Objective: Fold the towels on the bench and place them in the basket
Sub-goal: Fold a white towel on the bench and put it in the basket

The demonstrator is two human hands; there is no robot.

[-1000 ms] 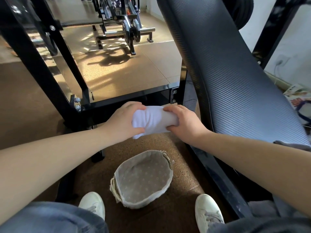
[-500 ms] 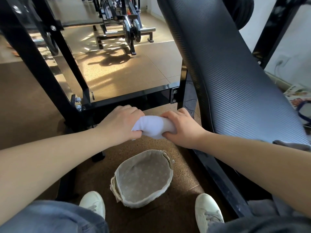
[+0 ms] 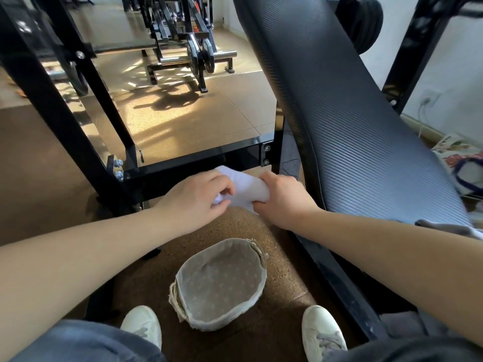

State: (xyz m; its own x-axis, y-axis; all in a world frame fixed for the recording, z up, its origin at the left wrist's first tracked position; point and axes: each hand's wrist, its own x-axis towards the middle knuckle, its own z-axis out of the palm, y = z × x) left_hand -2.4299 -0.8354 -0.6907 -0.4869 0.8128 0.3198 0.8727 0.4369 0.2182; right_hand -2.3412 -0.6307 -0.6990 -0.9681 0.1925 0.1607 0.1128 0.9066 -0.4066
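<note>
Item: white towel, small, gathered into a compact bundle and held in the air between both hands, above the floor and just far of the basket; not touching the bench to its right. Grip: left hand pinches the bundle's left end with curled fingers and thumb; right hand has its fingers curled round the right end. Handling, by judgement: light, soft and limp, with no stiffness of its own, so loose layers will sag or spring open unless pinned; not fragile and not slippery. Best taken at the ends or along the folded edges, thumb on top and fingers beneath, keeping the layers pressed together until it is set down. Receptacle: basket, fabric-lined, on the floor near the person's shoes, nothing seen inside it. Also noted: a grey cloth lying on the bench's near right end, probably another towel awaiting folding.
</note>
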